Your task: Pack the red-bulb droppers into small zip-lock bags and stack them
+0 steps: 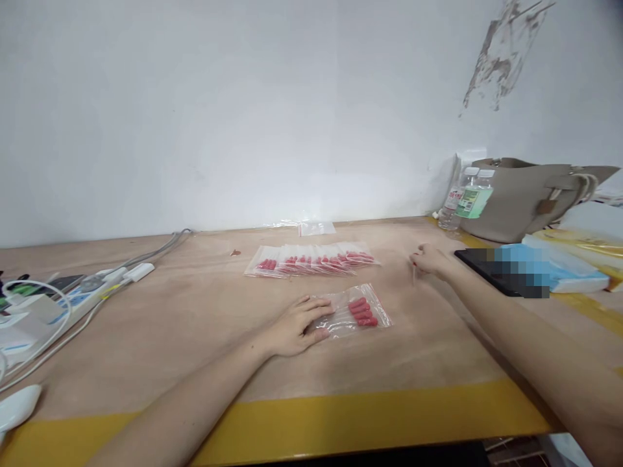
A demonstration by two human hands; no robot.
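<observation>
My left hand (294,326) lies with fingers spread over the left end of a clear zip bag (341,322) on the table. Several red, finger-shaped pieces (363,312) sit at the bag's right end, by its red seal line. Further right, my right hand (428,259) is closed in a pinch just above the tabletop. A thin, pale strip with a bit of red at its top shows below those fingertips, too small to name. Behind the left hand, several similar zip bags (311,261) with red pieces overlap in a row.
An empty-looking clear bag (316,228) lies by the wall. To the right are a dark phone (479,269), a blue-and-white packet (579,279), plastic bottles (470,201) and a grey bag (520,198). A power strip (80,301) with cables occupies the left. Yellow tape (341,418) lines the front edge.
</observation>
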